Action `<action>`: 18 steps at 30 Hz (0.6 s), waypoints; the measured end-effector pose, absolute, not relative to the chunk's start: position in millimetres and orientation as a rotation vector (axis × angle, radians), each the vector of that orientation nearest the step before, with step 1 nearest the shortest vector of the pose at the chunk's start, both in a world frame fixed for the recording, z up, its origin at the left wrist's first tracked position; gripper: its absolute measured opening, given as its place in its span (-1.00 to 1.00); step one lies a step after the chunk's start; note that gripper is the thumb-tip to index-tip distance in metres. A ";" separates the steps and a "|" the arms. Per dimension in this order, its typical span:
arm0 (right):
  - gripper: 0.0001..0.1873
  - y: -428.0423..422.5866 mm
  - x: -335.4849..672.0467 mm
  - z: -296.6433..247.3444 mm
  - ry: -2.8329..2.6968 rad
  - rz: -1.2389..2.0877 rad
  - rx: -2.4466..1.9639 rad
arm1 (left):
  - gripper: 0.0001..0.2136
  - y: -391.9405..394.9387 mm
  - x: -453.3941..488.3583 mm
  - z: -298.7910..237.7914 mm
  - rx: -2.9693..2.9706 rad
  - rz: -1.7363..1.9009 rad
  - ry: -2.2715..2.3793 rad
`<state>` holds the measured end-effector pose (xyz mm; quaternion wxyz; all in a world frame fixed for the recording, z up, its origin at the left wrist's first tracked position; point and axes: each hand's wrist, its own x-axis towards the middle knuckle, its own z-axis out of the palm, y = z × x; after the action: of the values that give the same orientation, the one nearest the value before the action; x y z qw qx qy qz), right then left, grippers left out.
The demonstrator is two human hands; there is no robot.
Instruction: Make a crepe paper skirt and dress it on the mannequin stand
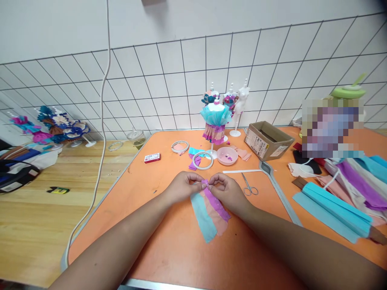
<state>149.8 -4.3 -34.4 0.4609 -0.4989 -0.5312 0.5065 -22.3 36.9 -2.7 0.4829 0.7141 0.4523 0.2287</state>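
Note:
My left hand [182, 186] and my right hand [226, 190] meet over the orange table [169, 241]. Both pinch the top end of a small bundle of crepe paper strips [210, 215]: blue, pink and purple. The strips fan out flat on the table towards me. Fingers of both hands are closed on the gathered top. Beyond my hands stands a small mannequin [215, 125] dressed in a blue and purple paper dress.
Scissors [249, 186] lie just right of my right hand. Two tape rolls [202, 160], a pink bowl [227, 156], a red box [152, 157] and a cardboard box [267, 140] sit further back. Folded crepe paper sheets [335, 209] are stacked at right. A white cable [101, 121] hangs at left.

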 end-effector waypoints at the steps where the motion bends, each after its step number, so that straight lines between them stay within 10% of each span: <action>1: -0.85 -4.4 149.4 -34.4 -1.295 1.264 -1.187 | -0.73 37.2 -22.7 -3.4 1.707 0.558 1.086; 18: -0.77 -1.1 151.7 -30.7 -1.308 1.211 -1.172 | -0.71 35.7 -18.4 -7.3 1.586 0.627 1.067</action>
<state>151.7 -1.1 -30.7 0.4830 -0.4810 -0.5370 0.4970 -18.4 35.7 -7.3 0.5354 0.6660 0.4479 0.2631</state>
